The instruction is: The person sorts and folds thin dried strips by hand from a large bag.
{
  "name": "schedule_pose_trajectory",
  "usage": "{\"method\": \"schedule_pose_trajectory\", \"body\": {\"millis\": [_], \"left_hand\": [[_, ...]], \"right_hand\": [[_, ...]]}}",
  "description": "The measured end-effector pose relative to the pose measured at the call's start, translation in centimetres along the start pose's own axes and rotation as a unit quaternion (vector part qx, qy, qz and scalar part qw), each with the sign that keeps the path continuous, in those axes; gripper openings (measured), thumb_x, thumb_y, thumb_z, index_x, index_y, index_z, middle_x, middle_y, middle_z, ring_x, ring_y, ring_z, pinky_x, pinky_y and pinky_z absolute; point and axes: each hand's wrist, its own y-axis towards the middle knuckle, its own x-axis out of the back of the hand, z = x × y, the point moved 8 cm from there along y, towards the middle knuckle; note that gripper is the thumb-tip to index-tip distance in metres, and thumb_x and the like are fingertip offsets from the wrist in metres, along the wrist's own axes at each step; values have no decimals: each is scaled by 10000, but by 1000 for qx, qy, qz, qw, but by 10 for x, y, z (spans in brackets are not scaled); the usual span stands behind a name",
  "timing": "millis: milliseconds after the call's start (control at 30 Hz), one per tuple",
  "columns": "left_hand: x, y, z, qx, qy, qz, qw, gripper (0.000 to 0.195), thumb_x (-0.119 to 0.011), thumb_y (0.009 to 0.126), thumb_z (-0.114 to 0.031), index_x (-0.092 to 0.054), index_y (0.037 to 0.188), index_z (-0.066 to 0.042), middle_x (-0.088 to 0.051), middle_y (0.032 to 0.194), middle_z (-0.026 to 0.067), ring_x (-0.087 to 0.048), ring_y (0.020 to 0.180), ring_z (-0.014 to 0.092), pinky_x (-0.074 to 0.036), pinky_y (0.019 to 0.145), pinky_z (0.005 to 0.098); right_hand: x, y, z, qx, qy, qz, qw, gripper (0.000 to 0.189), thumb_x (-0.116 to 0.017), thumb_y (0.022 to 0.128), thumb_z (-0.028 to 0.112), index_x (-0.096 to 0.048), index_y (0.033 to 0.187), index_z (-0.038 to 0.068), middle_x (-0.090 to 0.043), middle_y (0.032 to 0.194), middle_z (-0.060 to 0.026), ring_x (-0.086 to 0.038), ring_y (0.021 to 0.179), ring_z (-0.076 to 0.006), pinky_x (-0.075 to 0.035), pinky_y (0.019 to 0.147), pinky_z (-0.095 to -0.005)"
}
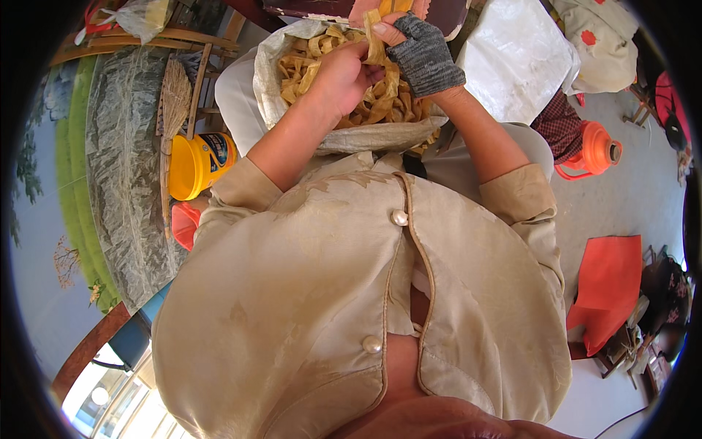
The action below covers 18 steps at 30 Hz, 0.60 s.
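My right hand (425, 55), in a grey knitted fingerless glove, pinches a flat tan strip (375, 44) between thumb and fingers. The strip looks like plaited straw or a similar fibre. My bare left hand (345, 77) holds the same strip a little lower, its fingertips partly hidden behind it. Both hands are over a pale woven sack (378, 137) with a rolled-down rim, which stands between my knees. Loose coils of matching strip (299, 68) fill the sack, and one length hangs down into them from my hands.
Beyond the sack is a dark maroon surface (312, 8) with pink cloth on it. White plastic sheeting (515, 60) lies at the right. To the left are a yellow bucket (192, 167), a straw broom (175, 96) and wooden furniture. An orange jug (595, 148) and a red sheet (609, 285) are at far right.
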Motion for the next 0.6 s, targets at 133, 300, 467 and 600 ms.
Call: {"method": "schedule_pose_trajectory", "body": {"millis": [133,300,467,600], "left_hand": [[-9,0,-8,-12,151,119,981,188,-423,858,-131,-535,993,-62,-580,885,53,-510,751,159,-431,688,321],[-22,-20,-53,-301,545,59,781,207,-466,829,-119,-552,1005,-50,-552,817,78,-523,740,199,-427,674,310],[-35,-55,-88,-543,520,-28,659,210,-506,819,-11,-560,1014,-68,-518,841,88,-528,753,197,-421,696,270],[-36,-53,-82,-556,544,18,628,196,-518,821,-2,-553,1008,-45,-517,869,87,-527,798,204,-417,722,274]], "right_hand": [[12,1,23,134,-114,-71,982,272,-517,881,294,-559,902,26,-548,733,-110,-542,689,-268,-438,678,-319],[-1,-1,10,201,-83,-54,974,243,-501,889,260,-545,909,22,-541,742,-141,-551,711,-301,-438,689,-342],[-32,-1,-27,-212,419,141,872,239,-586,833,277,-519,893,56,-531,675,-56,-412,449,-84,-385,458,-253],[-25,-8,-14,-254,339,121,898,276,-567,846,335,-516,881,67,-505,647,-34,-362,420,-73,-358,439,-231]]}}
